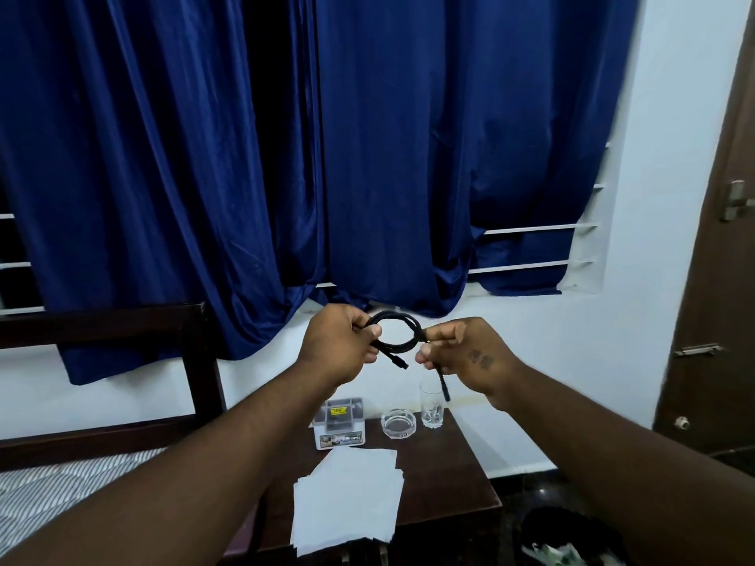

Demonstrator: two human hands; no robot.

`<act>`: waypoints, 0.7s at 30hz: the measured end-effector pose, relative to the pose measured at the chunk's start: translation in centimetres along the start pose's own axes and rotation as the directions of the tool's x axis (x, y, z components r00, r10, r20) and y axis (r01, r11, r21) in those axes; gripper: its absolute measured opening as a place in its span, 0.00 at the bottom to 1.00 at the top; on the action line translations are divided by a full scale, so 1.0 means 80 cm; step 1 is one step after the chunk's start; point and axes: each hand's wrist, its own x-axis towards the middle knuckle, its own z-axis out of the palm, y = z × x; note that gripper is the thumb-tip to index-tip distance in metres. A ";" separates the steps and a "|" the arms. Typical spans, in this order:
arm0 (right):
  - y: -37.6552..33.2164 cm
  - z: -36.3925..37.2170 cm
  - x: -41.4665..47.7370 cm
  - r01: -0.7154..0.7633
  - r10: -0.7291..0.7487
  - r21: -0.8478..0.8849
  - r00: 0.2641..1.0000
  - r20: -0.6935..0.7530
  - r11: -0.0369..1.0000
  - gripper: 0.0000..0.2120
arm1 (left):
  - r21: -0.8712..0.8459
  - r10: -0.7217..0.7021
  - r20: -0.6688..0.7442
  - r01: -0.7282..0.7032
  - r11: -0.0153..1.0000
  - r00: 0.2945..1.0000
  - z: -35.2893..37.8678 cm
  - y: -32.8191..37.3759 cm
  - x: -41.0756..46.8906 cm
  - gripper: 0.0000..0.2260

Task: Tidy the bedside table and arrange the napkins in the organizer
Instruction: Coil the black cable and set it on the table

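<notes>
A black cable is wound into a small loop and held up in the air above the bedside table. My left hand grips the loop's left side, my right hand pinches its right side. One plug end sticks out below the loop and another hangs under my right hand. White napkins lie spread in a loose pile on the table's front left. A clear plastic organizer with labels stands at the table's back left.
A glass ashtray and an upright drinking glass stand at the table's back. Blue curtains hang behind. A bed with a striped sheet is on the left, a brown door on the right, a dark bin at lower right.
</notes>
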 end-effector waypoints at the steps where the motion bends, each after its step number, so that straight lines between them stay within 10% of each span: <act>1: 0.001 -0.005 0.003 0.019 -0.024 -0.129 0.999 -0.045 0.991 0.06 | 0.004 0.001 0.012 -0.001 1.000 1.000 0.000 0.000 0.000 0.06; 5: 0.006 -0.010 0.016 0.068 -0.156 -0.334 0.957 -0.245 0.940 0.04 | -0.013 0.001 0.064 0.000 1.000 0.998 0.002 -0.001 -0.003 0.07; 12: 0.003 0.008 0.020 0.124 0.003 0.364 0.945 -0.328 0.923 0.04 | -0.009 0.029 0.070 -0.029 1.000 0.997 0.008 -0.001 -0.007 0.06; 21: -0.005 0.015 0.023 0.092 0.119 0.593 0.944 -0.307 0.800 0.08 | -0.029 0.030 0.124 -0.027 0.999 0.992 0.010 0.002 -0.010 0.06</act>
